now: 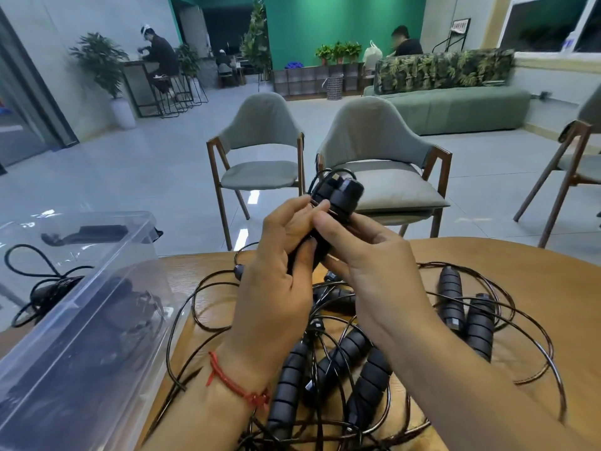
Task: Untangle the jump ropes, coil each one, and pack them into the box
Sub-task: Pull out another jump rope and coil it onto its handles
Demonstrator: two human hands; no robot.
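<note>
both hands, left (276, 255) and right (367, 255), grip a pair of handles (338, 195) wound with cord above the table (520, 271), where the light, springy ropes (341, 353) look best held by their ribbed foam grips.

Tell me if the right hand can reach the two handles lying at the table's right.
Probably not yet: the right hand grips the raised handles together with the left hand. Otherwise the two handles lie exposed, close on its right.
</note>
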